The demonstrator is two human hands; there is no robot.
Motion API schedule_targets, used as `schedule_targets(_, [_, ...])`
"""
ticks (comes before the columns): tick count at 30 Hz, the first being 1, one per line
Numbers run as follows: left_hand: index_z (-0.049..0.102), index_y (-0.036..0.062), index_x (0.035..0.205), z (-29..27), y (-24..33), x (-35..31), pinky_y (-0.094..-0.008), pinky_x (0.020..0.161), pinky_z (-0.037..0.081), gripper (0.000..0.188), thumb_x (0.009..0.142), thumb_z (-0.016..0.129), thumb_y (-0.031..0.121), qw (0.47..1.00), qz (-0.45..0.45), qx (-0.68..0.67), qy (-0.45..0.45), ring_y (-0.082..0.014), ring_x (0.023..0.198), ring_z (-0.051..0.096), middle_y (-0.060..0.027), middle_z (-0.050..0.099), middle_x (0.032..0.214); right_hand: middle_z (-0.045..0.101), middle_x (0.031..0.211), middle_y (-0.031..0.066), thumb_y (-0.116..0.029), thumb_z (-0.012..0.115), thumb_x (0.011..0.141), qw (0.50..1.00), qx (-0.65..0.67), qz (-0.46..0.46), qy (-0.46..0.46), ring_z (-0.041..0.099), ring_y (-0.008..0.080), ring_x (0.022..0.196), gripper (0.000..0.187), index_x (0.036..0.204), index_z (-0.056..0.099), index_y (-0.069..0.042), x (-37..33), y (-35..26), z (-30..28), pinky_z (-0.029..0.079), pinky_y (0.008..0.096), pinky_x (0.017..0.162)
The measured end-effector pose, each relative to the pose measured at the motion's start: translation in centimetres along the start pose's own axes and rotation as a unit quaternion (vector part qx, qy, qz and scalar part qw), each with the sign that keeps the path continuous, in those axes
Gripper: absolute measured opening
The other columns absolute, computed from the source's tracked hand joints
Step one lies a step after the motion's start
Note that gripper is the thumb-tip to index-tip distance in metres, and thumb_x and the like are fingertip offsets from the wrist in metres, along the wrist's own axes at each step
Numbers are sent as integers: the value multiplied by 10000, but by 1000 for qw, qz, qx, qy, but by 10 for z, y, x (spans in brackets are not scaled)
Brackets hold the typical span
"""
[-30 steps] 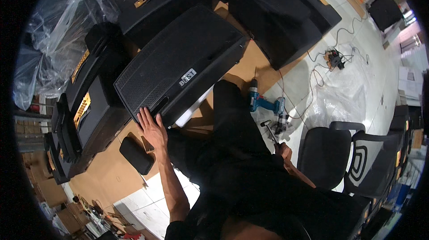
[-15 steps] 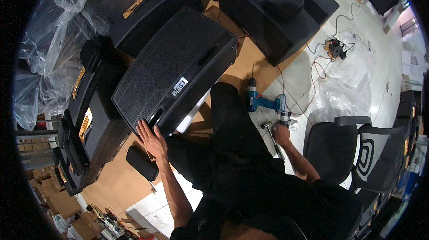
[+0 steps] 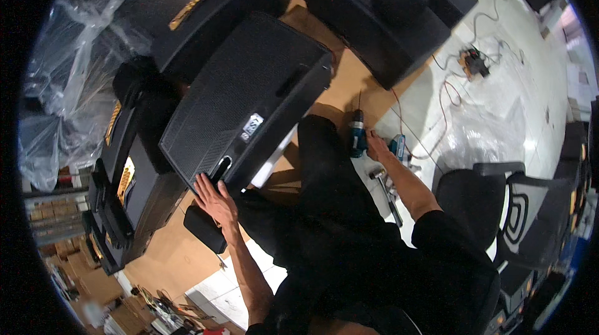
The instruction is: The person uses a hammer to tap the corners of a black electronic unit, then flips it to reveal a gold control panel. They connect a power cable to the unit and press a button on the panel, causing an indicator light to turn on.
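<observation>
A black loudspeaker cabinet [image 3: 249, 79] with a mesh front, a white label and a slot-shaped handle lies tilted before me. My left hand [image 3: 215, 201] rests on its near lower corner, fingers stretched out. To the right, my right hand [image 3: 376, 146] is closed round the grip of a teal and black cordless drill [image 3: 357, 129]. The drill's long thin bit points away from me, and its battery base shows beyond my fingers. A hammer [image 3: 387, 194] lies on the floor below that hand.
More black cabinets [image 3: 387, 23] stand at the back and left. A black chair [image 3: 471, 207] is at the right. Cables and clear plastic wrap [image 3: 486, 135] lie on the white tiles. Beside my left forearm is a black padded piece [image 3: 204, 229] on brown cardboard [image 3: 162, 254].
My right hand has moved forward from near the hammer to the drill's grip and closed on it. My left hand keeps its place on the loudspeaker. The view has shifted slightly.
</observation>
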State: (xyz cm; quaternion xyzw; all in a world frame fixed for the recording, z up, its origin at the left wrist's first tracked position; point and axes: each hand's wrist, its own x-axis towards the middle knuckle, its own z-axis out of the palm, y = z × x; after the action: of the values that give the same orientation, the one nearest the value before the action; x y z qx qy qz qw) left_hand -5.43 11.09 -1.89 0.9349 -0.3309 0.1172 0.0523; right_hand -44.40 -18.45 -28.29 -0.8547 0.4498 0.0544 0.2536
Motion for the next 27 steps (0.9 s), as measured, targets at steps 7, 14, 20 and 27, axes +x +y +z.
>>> schedule_targets(7, [381,66,1437,9,-3,-10,-498,1117,229,570,1012,329,441,1000,3,19,22,-304,1401,295,-119,355,1503,469,1216,282,-82,688,727,980,126,145,44,524,467,1085,798,1398,263,-6,-163,-19,-55,468,518,872])
schedule_targets(14, [374,65,1441,13,10,-10,-510,1127,208,592,1012,291,465,1000,5,-4,7,-304,1408,277,-121,338,1511,555,1039,222,-169,697,726,981,59,53,177,525,455,930,613,1247,426,8,-309,51,33,424,518,831])
schedule_targets(20, [413,20,1404,5,-10,-6,-470,1151,181,536,976,458,339,999,8,9,37,-322,1394,310,-169,385,1474,581,765,23,-403,525,917,494,748,408,172,573,206,692,251,920,572,-157,-303,22,55,485,365,599])
schedule_targets(27, [409,21,1405,3,-3,-5,-482,1154,160,564,966,465,370,999,2,-36,35,-322,1392,308,-161,382,1476,637,836,98,-350,611,827,934,105,233,-249,619,255,779,296,1006,623,-114,-299,99,57,495,367,631])
